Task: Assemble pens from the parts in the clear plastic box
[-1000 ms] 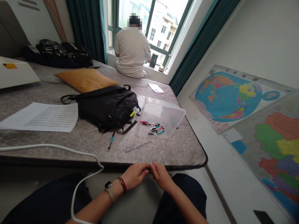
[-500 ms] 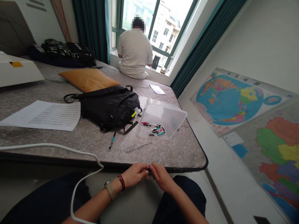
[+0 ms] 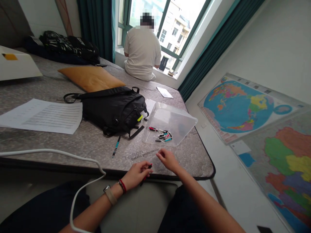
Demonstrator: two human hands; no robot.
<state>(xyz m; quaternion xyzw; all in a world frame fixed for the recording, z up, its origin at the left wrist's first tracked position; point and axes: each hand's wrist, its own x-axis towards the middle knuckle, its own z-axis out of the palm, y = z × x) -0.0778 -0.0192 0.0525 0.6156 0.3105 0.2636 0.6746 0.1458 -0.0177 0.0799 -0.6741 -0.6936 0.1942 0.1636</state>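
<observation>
My left hand [image 3: 136,174] is at the mattress's near edge, closed on a pen [image 3: 146,171] with a red and black body. A little further forward, my right hand [image 3: 166,159] hovers over the mattress [image 3: 97,145] with its fingers curled and pinched; I cannot make out anything in them. Just beyond it a clear plastic tray [image 3: 171,126] lies tilted, with several coloured pens [image 3: 161,134] in it. A single teal pen [image 3: 116,146] lies on the mattress to the left.
A black bag [image 3: 114,110] sits left of the tray, with printed sheets [image 3: 43,116] and an orange cushion [image 3: 91,77] behind. A white cable [image 3: 80,161] crosses the near edge. A person [image 3: 142,51] sits at the window. Maps [image 3: 243,103] cover the floor on the right.
My hands, joined together at the mattress edge before, have come apart. The right hand has gone forward toward the tray; the left keeps the pen.
</observation>
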